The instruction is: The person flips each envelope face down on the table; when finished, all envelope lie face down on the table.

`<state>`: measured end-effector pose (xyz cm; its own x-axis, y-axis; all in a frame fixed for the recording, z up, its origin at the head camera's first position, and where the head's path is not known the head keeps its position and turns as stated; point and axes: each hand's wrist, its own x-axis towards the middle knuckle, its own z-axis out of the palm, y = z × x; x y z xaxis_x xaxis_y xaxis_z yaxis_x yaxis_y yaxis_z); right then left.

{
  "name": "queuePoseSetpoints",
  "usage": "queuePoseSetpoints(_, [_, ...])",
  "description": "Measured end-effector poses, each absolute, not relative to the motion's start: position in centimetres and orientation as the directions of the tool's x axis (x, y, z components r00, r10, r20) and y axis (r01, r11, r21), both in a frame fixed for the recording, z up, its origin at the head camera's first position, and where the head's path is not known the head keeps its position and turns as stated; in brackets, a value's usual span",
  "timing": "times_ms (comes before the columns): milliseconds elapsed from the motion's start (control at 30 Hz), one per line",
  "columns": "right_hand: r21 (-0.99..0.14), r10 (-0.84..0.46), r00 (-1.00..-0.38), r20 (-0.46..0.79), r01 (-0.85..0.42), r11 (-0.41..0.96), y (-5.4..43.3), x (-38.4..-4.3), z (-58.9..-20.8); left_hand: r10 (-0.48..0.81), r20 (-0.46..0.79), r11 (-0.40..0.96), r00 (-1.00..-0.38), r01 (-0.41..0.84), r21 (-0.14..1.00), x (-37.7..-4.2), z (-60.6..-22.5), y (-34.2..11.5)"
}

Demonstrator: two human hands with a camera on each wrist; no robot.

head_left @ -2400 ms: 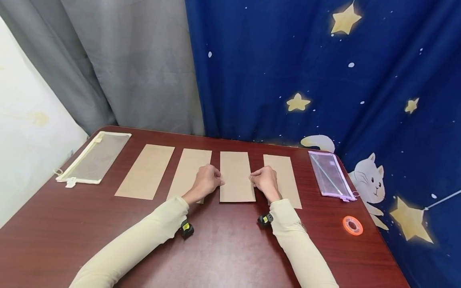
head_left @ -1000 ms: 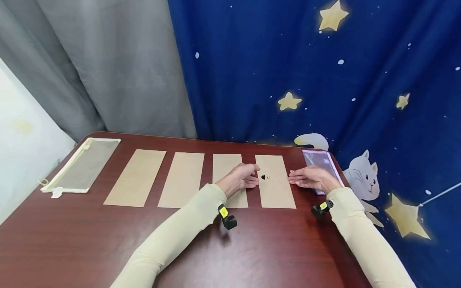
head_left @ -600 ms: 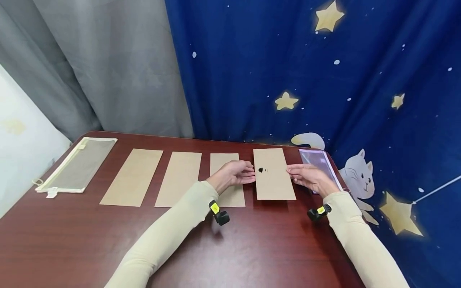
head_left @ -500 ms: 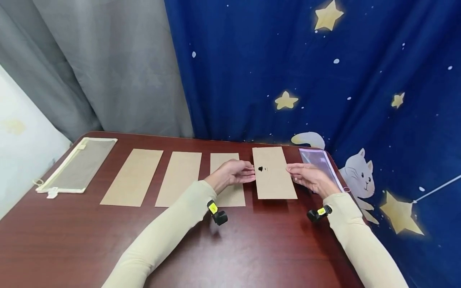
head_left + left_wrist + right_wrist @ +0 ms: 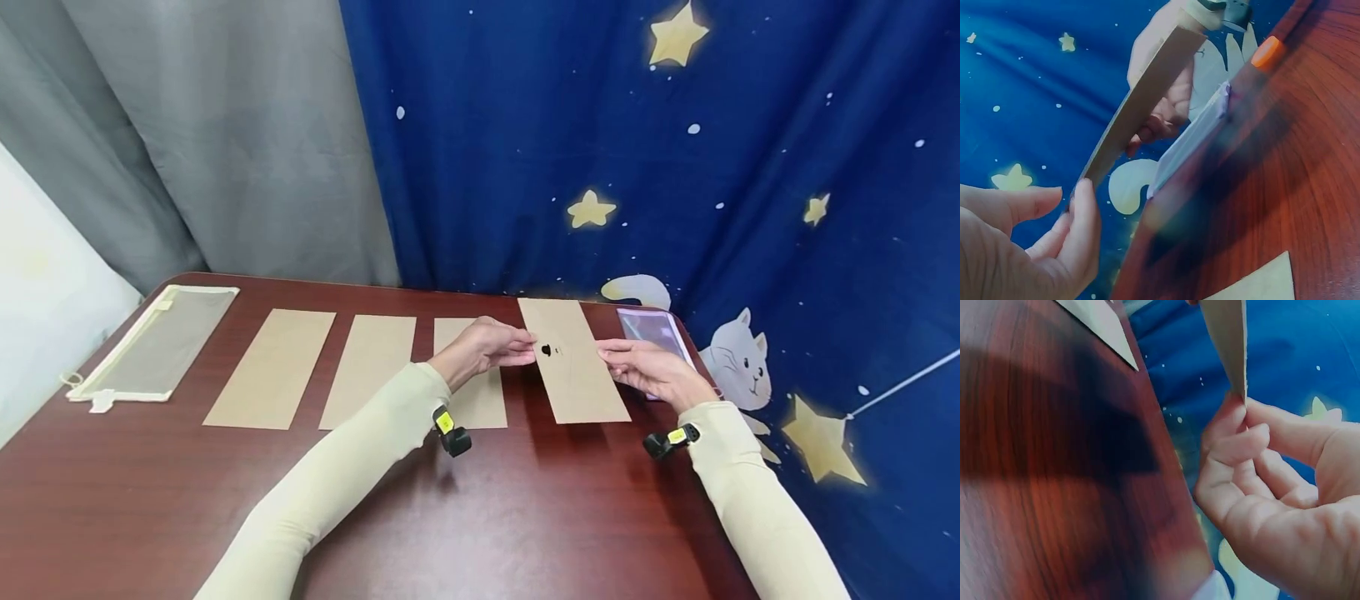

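Observation:
A brown kraft-paper card (image 5: 576,375) with a small black print near its left edge is held above the dark red table, tilted. My right hand (image 5: 647,367) pinches its right edge between thumb and fingers, as the right wrist view shows up close. At the opposite edge, my left hand (image 5: 491,343) holds the card with its fingertips. Three more brown cards lie flat in a row to the left: a far-left card (image 5: 272,367), a middle card (image 5: 369,367) and a near card (image 5: 487,404), partly covered by my left hand.
A cream-edged mesh zip pouch (image 5: 161,342) lies at the table's left end. A purple-edged pouch (image 5: 651,325) lies at the right, partly behind my right hand. An orange ring (image 5: 1266,52) sits near the right edge. Curtains hang behind the table (image 5: 450,533).
Both hands have moved right from the neighbouring card to the rightmost one. That card, showing a black print, has risen off the table and tilted. The view has shifted slightly.

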<state>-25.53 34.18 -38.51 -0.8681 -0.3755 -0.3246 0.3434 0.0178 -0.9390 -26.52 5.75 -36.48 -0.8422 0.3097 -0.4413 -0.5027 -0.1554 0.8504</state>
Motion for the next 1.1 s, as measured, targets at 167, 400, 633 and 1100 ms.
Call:
queuePoseSetpoints(167, [-0.939,-0.257,-0.937,-0.237,0.153,0.308,33.3,-24.9,-36.8,0.311,-0.416,-0.165,-0.855,-0.479,0.862,-26.2,-37.1,5.9])
queuePoseSetpoints(400, [-0.429,-0.224,-0.911,0.346,-0.366,0.826,25.9,-20.8,-34.3,0.223,-0.402,-0.226,-0.888,-0.449,0.865,-26.3,-37.4,6.1])
queuePoseSetpoints(633, [0.109,-0.404,-0.771,0.492,-0.406,0.907,21.7,-18.1,-36.3,0.194,-0.408,-0.242,-0.892,-0.447,0.861,-26.3,-36.7,6.4])
queuePoseSetpoints(1100, [-0.17,-0.132,-0.771,0.623,-0.299,0.939,22.1,-19.0,-35.0,0.29,-0.409,-0.229,-0.865,-0.477,0.848,-25.6,-38.1,7.4])
